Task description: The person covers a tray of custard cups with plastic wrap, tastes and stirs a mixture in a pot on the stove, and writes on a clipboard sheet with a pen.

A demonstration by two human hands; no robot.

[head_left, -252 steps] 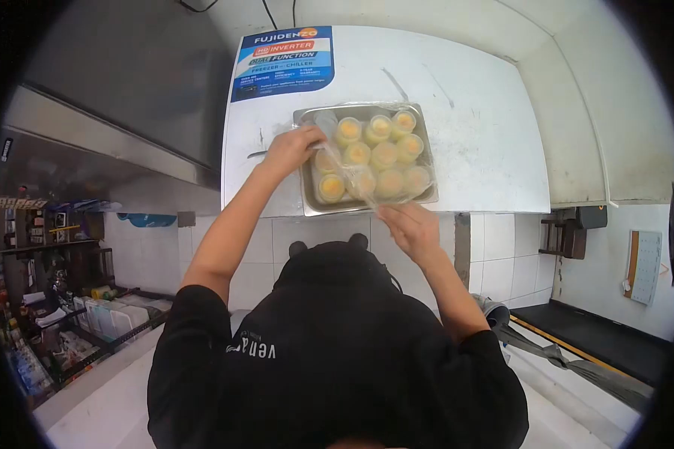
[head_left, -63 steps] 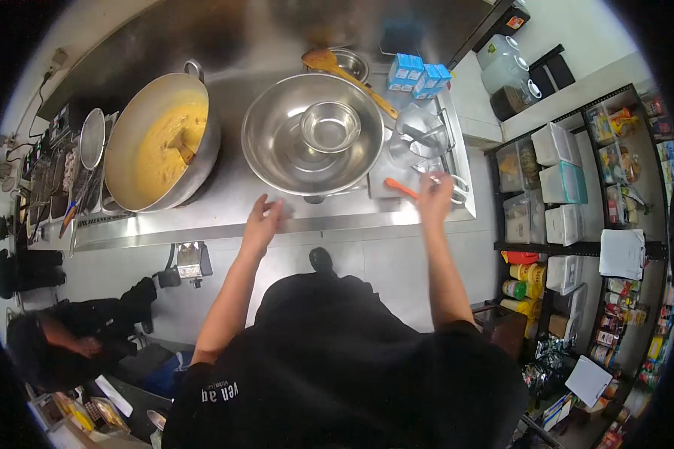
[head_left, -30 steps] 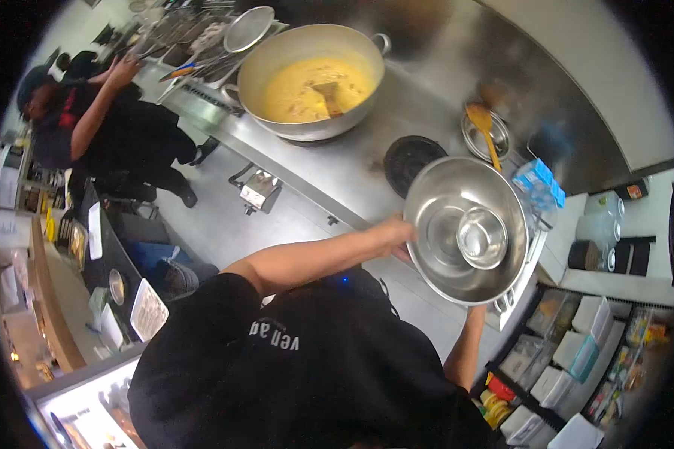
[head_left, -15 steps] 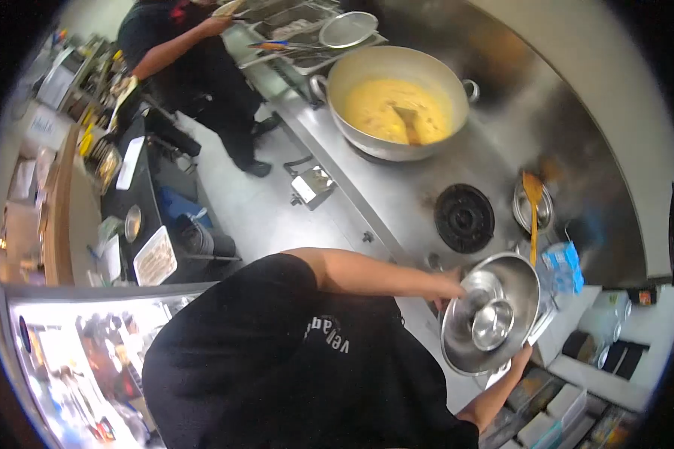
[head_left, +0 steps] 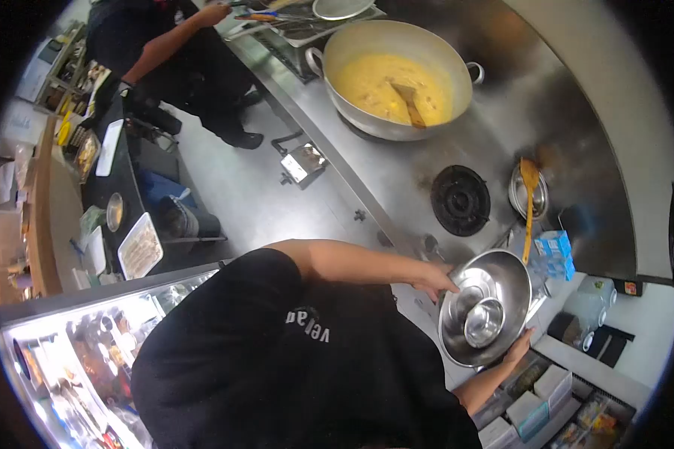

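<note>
The big, round, shiny silver metal bowl is up between the hands and not yet set down, the left hand closed on its rim, the right hand holding its other side, with a small, round silver metal bowl inside.

Room lies over the burner between pot and large bowl (spatula blocks rightward).
</note>
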